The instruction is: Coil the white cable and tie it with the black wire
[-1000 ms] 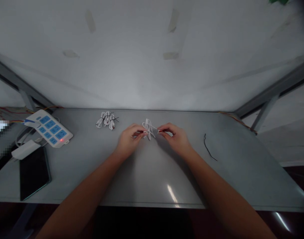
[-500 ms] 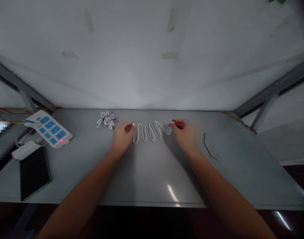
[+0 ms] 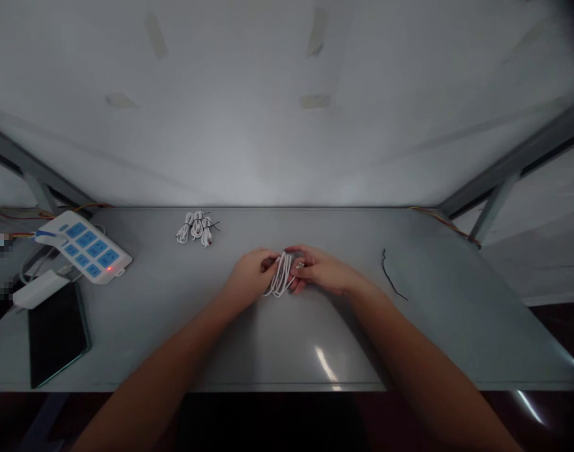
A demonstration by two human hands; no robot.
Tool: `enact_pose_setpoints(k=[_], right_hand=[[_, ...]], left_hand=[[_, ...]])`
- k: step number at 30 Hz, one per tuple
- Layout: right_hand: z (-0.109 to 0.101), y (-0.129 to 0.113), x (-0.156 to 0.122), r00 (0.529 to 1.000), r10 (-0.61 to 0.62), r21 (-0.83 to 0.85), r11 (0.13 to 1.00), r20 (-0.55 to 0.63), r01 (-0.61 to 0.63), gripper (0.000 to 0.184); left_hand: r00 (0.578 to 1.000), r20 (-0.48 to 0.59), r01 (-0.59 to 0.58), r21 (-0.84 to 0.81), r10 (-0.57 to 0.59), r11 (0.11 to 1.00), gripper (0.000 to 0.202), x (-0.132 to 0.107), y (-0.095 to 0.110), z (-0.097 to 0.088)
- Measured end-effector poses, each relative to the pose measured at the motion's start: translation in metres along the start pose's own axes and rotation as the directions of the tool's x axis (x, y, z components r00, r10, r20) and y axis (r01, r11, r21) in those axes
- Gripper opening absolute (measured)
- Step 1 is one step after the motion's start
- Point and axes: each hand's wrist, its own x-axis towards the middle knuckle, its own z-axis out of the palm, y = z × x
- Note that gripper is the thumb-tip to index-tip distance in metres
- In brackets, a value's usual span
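White cable (image 3: 281,279), gathered into narrow, roughly parallel loops, is held between a person's two bare hands over the middle of a grey tabletop (image 3: 456,326). Whether the lower bends touch the surface is hard to tell.

The left hand (image 3: 249,274) has its fingers clamped on the left side of the loops, though the fingertips are partly hidden. The right hand (image 3: 328,270) has its fingers closed around the opposite side, with the thumb pressing beside a metal plug (image 3: 300,265) that shows at the edge of the bundle.

The main risk seems to be the loops springing apart. Nothing is visibly tied around them, so finger pressure alone appears to keep them together; if either hand eased off, the coil could fan out. The lower bends hang free of the grip and could slide out of line or cross. The plug, should it slip from under the thumb, might snag a loop or pull one longer than the rest.

A thin black tie (image 3: 393,277) lies well apart on the right. Reaching for it would leave only one hand on the coil, and a loose one-handed pinch might let strands drop.

Near the back left rest three tied white cable bundles (image 3: 196,227), close together.
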Motion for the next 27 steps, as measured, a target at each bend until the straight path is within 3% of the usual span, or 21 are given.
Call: enact_pose_setpoints(k=[3, 6, 10, 15, 18, 22, 27], right_hand=[[0.006, 0.003, 0.004, 0.997, -0.030, 0.036, 0.999, 0.064, 0.027, 0.031], [0.007, 0.004, 0.011, 0.998, -0.058, 0.136, 0.989, 0.038, 0.052, 0.018], [0.010, 0.004, 0.016, 0.993, -0.105, 0.165, 0.980, -0.054, 0.113, 0.032], [0.014, 0.006, 0.016, 0.962, -0.219, 0.121, 0.963, -0.164, 0.240, 0.034], [0.013, 0.008, 0.018, 0.941, -0.269, 0.126, 0.946, -0.203, 0.298, 0.037], [0.009, 0.009, 0.021, 0.923, -0.273, 0.152, 0.935, -0.273, 0.321, 0.039], [0.008, 0.006, 0.020, 0.897, -0.297, 0.126, 0.927, -0.328, 0.353, 0.034]], left_hand=[[0.999, 0.010, -0.039, -0.035, 0.039, 0.999, 0.026, -0.003, 0.002, 0.005], [0.998, -0.014, -0.061, -0.044, 0.061, 0.997, 0.028, -0.004, 0.004, 0.008], [0.988, -0.135, -0.089, -0.048, 0.081, 0.995, 0.028, 0.000, 0.001, 0.010], [0.954, -0.288, -0.118, -0.096, 0.085, 0.988, 0.029, 0.006, -0.003, 0.006], [0.973, -0.227, -0.022, -0.253, -0.037, 0.967, 0.035, 0.006, -0.001, 0.003], [0.977, -0.079, 0.133, -0.496, -0.197, 0.858, 0.048, 0.006, 0.002, 0.004], [0.978, 0.056, 0.189, -0.657, -0.202, 0.730, 0.049, 0.006, 0.001, 0.008]])
